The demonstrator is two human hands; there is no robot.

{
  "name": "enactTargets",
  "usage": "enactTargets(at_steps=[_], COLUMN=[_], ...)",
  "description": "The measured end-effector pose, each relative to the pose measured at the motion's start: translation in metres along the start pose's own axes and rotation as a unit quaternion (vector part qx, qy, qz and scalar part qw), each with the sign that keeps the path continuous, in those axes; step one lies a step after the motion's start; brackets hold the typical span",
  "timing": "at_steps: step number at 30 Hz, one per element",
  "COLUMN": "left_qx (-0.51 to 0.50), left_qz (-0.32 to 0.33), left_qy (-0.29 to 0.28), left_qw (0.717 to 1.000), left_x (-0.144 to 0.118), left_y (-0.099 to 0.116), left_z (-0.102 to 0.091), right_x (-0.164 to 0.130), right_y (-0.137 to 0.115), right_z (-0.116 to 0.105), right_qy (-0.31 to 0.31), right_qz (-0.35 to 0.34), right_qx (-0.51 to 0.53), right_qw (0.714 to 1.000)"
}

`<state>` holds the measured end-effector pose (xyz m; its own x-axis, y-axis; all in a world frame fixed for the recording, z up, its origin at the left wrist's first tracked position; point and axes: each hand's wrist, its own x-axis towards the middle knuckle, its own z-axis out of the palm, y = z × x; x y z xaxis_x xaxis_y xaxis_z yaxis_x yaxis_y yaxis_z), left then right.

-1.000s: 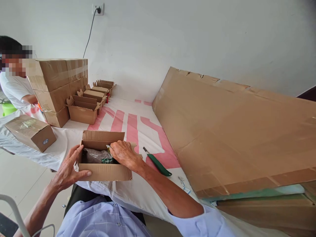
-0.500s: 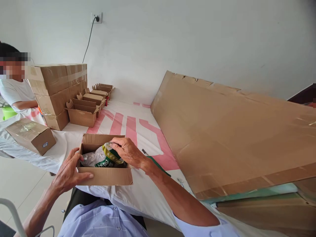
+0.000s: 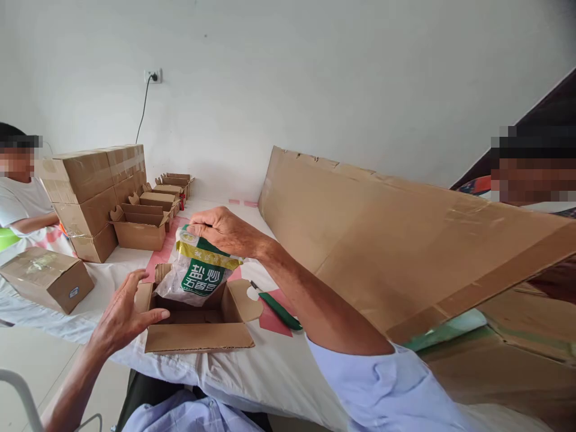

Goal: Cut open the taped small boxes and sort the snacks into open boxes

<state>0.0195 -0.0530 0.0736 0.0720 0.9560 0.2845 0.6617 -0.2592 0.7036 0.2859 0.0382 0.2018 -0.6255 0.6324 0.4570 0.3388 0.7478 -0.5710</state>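
My right hand (image 3: 225, 231) pinches the top edge of a plastic food bag (image 3: 195, 270), which hangs over an open cardboard box (image 3: 200, 339). The bag is partly clear, with a green and gold label in white characters, and its lower end is at the box's mouth. My left hand (image 3: 126, 309) is at the box's left side, thumb and fingers spread, holding nothing. Its thumb is near the front flap. The box's flaps stand open. Right of the box lies a green-handled knife (image 3: 281, 312) on the cloth.
Taped cartons (image 3: 85, 198) are stacked at the left, with one sealed carton (image 3: 47, 276) before them. Several open small boxes (image 3: 139, 231) line up behind. A large cardboard sheet (image 3: 360, 240) leans along the right. One person (image 3: 20, 198) is at far left, another (image 3: 526, 180) at far right.
The bag has come up out of the box in my right hand. My left hand has let go of the box's left end and opened. The view has shifted, showing a person at right.
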Motion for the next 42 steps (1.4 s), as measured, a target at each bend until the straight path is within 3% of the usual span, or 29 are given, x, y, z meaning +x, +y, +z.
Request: enactTargets(at_steps=[5, 7, 9, 11, 13, 14, 15, 17, 19, 21, 26, 35, 42], left_qx=[-0.163, -0.236, -0.313, -0.369, -0.403, -0.414, -0.421, -0.432, -0.446, -0.461, -0.478, -0.428, -0.401], left_qz=[0.060, 0.043, 0.013, -0.012, -0.023, -0.025, -0.026, -0.026, -0.022, -0.018, -0.014, -0.053, -0.088], left_qy=[-0.128, -0.126, -0.084, -0.034, 0.000, 0.010, 0.014, 0.014, -0.005, -0.037, -0.112, -0.195, -0.199], left_qw=[0.977, 0.963, 0.946, 0.929, 0.915, 0.910, 0.907, 0.901, 0.895, 0.887, 0.871, 0.881, 0.890], left_x=[0.041, 0.051, 0.056, 0.059, 0.062, 0.063, 0.066, 0.070, 0.076, 0.080, 0.091, 0.111, 0.113], left_y=[0.026, 0.027, 0.023, 0.017, 0.013, 0.011, 0.011, 0.011, 0.012, 0.012, 0.010, -0.007, -0.024], left_z=[0.008, 0.018, 0.026, 0.029, 0.026, 0.024, 0.022, 0.021, 0.023, 0.026, 0.029, 0.028, 0.034], right_x=[0.033, 0.042, 0.045, 0.037, 0.021, 0.012, 0.002, -0.015, -0.027, -0.033, -0.037, -0.036, -0.037], right_y=[-0.018, -0.017, -0.009, 0.007, 0.028, 0.038, 0.049, 0.067, 0.079, 0.085, 0.085, 0.098, 0.114], right_z=[-0.005, -0.008, -0.011, -0.009, 0.004, 0.015, 0.028, 0.058, 0.084, 0.100, 0.099, 0.107, 0.116], right_qy=[-0.042, -0.022, 0.061, 0.202, 0.323, 0.340, 0.327, 0.219, 0.096, 0.060, 0.083, 0.121, 0.127], right_qz=[-0.019, -0.022, -0.034, -0.043, -0.025, 0.004, 0.039, 0.101, 0.104, 0.092, 0.068, 0.098, 0.149], right_qx=[-0.026, -0.046, -0.062, -0.044, 0.020, 0.070, 0.128, 0.263, 0.368, 0.437, 0.457, 0.493, 0.520], right_qw=[0.999, 0.998, 0.996, 0.977, 0.946, 0.938, 0.935, 0.934, 0.919, 0.893, 0.883, 0.856, 0.831])
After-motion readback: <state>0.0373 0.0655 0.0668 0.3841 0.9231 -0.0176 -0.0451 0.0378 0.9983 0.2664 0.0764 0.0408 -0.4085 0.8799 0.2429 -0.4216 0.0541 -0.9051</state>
